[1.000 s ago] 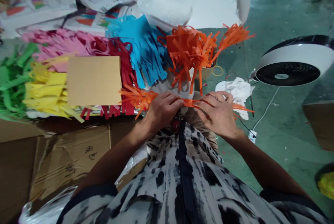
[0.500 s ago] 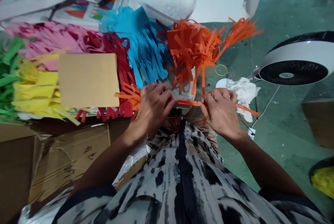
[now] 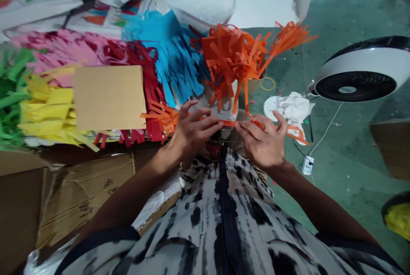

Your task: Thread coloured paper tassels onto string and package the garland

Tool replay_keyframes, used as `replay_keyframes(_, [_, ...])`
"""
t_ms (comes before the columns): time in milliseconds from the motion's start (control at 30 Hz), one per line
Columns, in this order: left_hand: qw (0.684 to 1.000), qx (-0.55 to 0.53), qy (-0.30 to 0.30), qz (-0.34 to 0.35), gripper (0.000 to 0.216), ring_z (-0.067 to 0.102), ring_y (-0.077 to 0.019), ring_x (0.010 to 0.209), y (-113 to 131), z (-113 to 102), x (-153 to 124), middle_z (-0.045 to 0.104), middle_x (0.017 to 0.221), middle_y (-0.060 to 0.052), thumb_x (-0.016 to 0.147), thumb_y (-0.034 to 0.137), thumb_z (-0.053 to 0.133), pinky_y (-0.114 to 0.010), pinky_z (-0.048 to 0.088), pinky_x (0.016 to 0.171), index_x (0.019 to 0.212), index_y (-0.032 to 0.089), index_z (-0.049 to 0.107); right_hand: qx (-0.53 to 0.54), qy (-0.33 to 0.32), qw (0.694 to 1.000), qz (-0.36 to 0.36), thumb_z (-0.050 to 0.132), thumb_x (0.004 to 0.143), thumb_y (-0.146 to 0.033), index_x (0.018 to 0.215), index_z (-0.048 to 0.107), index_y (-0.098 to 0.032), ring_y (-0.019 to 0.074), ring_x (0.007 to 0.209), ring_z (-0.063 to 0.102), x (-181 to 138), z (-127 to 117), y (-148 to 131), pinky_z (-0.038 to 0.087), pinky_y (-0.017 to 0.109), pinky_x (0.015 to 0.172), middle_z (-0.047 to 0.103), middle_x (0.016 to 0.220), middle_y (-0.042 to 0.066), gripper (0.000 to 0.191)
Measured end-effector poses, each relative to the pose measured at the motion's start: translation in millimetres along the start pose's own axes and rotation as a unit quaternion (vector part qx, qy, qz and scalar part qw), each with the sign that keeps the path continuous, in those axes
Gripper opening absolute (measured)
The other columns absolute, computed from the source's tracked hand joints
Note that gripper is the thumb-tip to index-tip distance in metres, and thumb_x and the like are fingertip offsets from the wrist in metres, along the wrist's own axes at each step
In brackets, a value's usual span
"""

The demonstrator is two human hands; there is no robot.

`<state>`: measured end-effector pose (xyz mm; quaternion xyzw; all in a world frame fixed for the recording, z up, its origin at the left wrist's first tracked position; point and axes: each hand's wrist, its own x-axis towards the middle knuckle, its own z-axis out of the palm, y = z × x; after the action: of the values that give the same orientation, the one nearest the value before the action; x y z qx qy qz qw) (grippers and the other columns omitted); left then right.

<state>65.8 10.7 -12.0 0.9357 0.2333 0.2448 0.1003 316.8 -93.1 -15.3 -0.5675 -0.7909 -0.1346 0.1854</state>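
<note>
An orange fringed tissue-paper tassel [image 3: 228, 124] stretches sideways in front of my body, its middle twisted into a narrow cord. My left hand [image 3: 194, 129] pinches the cord with thumb and fingertips, index finger raised a little. Fringe from that end spreads out past the hand over dark red fringe [image 3: 155, 89]. On the other side, my right hand [image 3: 264, 139] has the cord between thumb and fingers, and a few orange strips stick out beyond it. Just ahead lies a pile of orange fringed paper [image 3: 226, 51], with strips hanging towards my hands.
Blue [image 3: 179, 59], pink [image 3: 67, 53], yellow [image 3: 48, 104] and green fringed paper lies to the left, with a tan card [image 3: 109, 98] on top. A clear plastic tub [image 3: 198, 4] stands behind. Right are a fan [image 3: 358, 74], crumpled white paper [image 3: 296, 108] and a power strip [image 3: 308, 165].
My hands have come slightly closer together along the cord, leaving a shorter stretch between them. Their fingers have lifted and straightened from a more curled grip.
</note>
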Motion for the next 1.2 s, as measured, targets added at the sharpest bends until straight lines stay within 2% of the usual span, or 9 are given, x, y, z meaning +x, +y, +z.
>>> replay_keyframes(100, [0.999,0.033,0.023,-0.011,0.034,0.069,-0.0247,0.113,-10,-15,-11,0.081,0.109,0.005,0.099,0.012,0.063,-0.063,0.032,0.122,0.118,0.038,0.071,0.007,-0.008,1.000,0.017,0.064,0.096,-0.018,0.125,0.071,-0.032,0.0278,0.124,0.061,-9,-6,8,0.021,0.059,0.122,0.081,0.117,-0.003,0.033])
replay_keyframes(233, [0.993,0.095,0.040,-0.052,0.022,0.067,-0.0281,0.115,-7,-27,-11,0.081,0.104,0.004,0.093,0.019,0.066,-0.068,0.024,0.125,0.105,0.035,0.074,0.028,-0.077,0.996,0.031,0.060,0.097,-0.023,0.121,0.073,-0.035,0.0337,0.131,0.058,-7,-17,13,0.016,0.065,0.123,0.080,0.120,-0.001,0.031])
replay_keyframes(333, [0.992,0.118,0.044,-0.022,0.016,0.067,-0.0271,0.115,5,-13,3,0.080,0.111,0.000,0.097,0.025,0.067,-0.060,0.039,0.118,0.109,0.031,0.075,0.031,-0.092,0.995,0.027,0.057,0.100,-0.026,0.116,0.074,-0.035,0.0352,0.133,0.057,0,-22,12,0.015,0.067,0.123,0.080,0.116,0.000,0.026])
replay_keyframes(433, [0.995,0.097,-0.001,0.025,0.013,0.069,-0.0237,0.103,9,8,17,0.080,0.102,-0.004,0.101,0.023,0.065,-0.044,0.053,0.095,0.109,0.024,0.075,0.036,-0.079,0.996,0.017,0.056,0.102,-0.029,0.114,0.074,-0.034,0.0349,0.132,0.057,6,-24,11,0.016,0.068,0.123,0.080,0.110,0.000,0.022])
replay_keyframes(533, [0.995,0.076,-0.046,0.039,0.012,0.067,-0.0226,0.098,5,18,20,0.077,0.099,-0.006,0.103,0.020,0.062,-0.039,0.054,0.087,0.109,0.019,0.073,0.047,-0.071,0.996,0.023,0.056,0.105,-0.034,0.116,0.073,-0.033,0.0337,0.131,0.057,12,-21,11,0.014,0.067,0.125,0.079,0.112,0.002,0.020])
replay_keyframes(633, [0.996,0.070,-0.044,0.036,0.014,0.067,-0.0233,0.100,1,20,16,0.076,0.105,-0.008,0.103,0.023,0.063,-0.039,0.054,0.089,0.113,0.017,0.072,0.061,-0.075,0.995,0.026,0.053,0.108,-0.037,0.114,0.073,-0.033,0.0300,0.128,0.057,20,-13,9,0.014,0.064,0.126,0.078,0.115,0.002,0.021])
replay_keyframes(700, [0.997,0.067,-0.034,0.034,0.014,0.067,-0.0227,0.100,1,20,14,0.076,0.107,-0.008,0.103,0.025,0.064,-0.038,0.053,0.088,0.113,0.018,0.072,0.075,-0.080,0.993,0.028,0.049,0.110,-0.037,0.108,0.072,-0.033,0.0268,0.124,0.058,24,-6,9,0.015,0.061,0.126,0.077,0.108,0.000,0.024])
replay_keyframes(933, [0.998,0.062,-0.010,-0.025,0.022,0.064,-0.0216,0.092,5,18,19,0.076,0.098,-0.006,0.106,0.034,0.059,-0.037,0.048,0.082,0.098,0.019,0.073,0.071,-0.078,0.994,0.043,0.042,0.113,-0.041,0.103,0.070,-0.028,0.0249,0.117,0.059,25,7,12,0.016,0.056,0.127,0.075,0.100,0.002,0.032])
replay_keyframes(1200, [0.988,0.057,-0.071,-0.125,0.020,0.061,-0.0314,0.106,1,8,31,0.072,0.100,-0.010,0.100,0.038,0.068,-0.045,0.042,0.088,0.094,0.020,0.073,0.031,-0.151,0.984,0.089,0.043,0.109,-0.036,0.098,0.066,-0.025,0.0302,0.114,0.055,34,-5,5,0.024,0.059,0.121,0.068,0.101,0.008,0.027])
